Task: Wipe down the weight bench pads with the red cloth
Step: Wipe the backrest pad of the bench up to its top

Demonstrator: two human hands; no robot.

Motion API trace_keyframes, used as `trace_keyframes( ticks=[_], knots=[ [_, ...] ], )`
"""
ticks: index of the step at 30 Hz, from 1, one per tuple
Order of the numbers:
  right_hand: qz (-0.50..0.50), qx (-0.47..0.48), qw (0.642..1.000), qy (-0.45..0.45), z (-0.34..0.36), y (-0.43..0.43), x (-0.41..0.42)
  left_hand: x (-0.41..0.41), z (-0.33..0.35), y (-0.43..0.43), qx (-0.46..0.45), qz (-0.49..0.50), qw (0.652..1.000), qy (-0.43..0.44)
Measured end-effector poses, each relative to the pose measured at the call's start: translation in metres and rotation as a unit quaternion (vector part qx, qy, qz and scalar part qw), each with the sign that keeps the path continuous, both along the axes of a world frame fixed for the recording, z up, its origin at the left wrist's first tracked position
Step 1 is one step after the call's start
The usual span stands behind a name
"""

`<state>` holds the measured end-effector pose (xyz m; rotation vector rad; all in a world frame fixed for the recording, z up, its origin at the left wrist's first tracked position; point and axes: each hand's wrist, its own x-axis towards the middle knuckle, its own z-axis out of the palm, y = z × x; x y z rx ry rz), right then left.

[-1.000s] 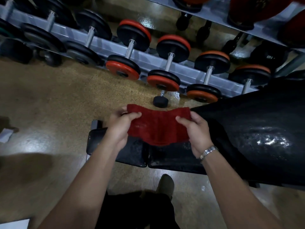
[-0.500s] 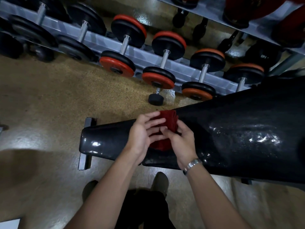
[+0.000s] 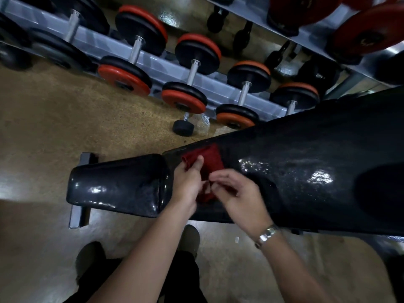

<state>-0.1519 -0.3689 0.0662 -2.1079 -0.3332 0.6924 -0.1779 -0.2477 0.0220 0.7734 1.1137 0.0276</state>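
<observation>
1. A grey dumbbell rack [image 3: 153, 62] runs across the top from the left edge and slants down toward the right. It holds a row of dumbbells [image 3: 124, 77] with black plates and red or orange end plates.
2. At the left end of the bench, a metal foot bar [image 3: 78, 206] sits on the shiny brown floor [image 3: 43, 127].
3. The seat pad [image 3: 118, 184], black and glossy, lies just right of that bar. A narrow seam separates it from the longer pad beside it.
4. Below the bench, two dark shoes [image 3: 90, 256] stand on the floor.
5. A small black dumbbell [image 3: 183, 127] stands on end on the floor between the rack and the bench.
6. The left hand [image 3: 188, 182] hovers over the seam between the pads. Its fingers are curled and its thumb lies on the left edge of the red cloth [image 3: 209, 158], gripping it.
7. The red cloth rests on the low end of the back pad [image 3: 317, 167], just right of the seam. Its upper part lies flat on the pad and its lower part is bunched between the two hands.
8. The right hand [image 3: 238, 193] is slightly blurred. Its fingers are curled and the fingertips pinch the bunched lower fold of the cloth. A silver wristwatch [image 3: 266, 235] circles that wrist.
9. The back pad widens toward the right edge, black and wet-looking with bright reflections.
10. Red weight plates [image 3: 367, 33] sit on a shelf at the upper right.
</observation>
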Motion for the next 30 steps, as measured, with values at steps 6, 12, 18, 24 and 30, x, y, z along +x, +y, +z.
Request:
trace_keyframes(
  ticks=[6,12,18,24,30],
  knots=[
    [0.145,-0.249,0.871,-0.398,0.043,-0.056,0.078,0.029,-0.030,-0.027,0.343,-0.100,0.928,-0.104],
    [0.224,-0.366,0.733,-0.528,0.079,-0.053,0.128,0.051,-0.042,-0.081,0.410,-0.258,0.868,-0.107],
    [0.243,-0.475,0.701,-0.474,0.078,-0.052,0.153,0.040,-0.056,-0.078,0.439,-0.219,0.870,-0.054],
    [0.251,-0.501,0.688,-0.460,0.079,-0.051,0.163,0.100,-0.040,-0.067,0.460,-0.235,0.849,-0.109],
    [0.255,-0.508,0.684,-0.458,0.083,-0.049,0.164,0.044,-0.071,-0.046,0.531,-0.280,0.785,-0.155]
  ],
)
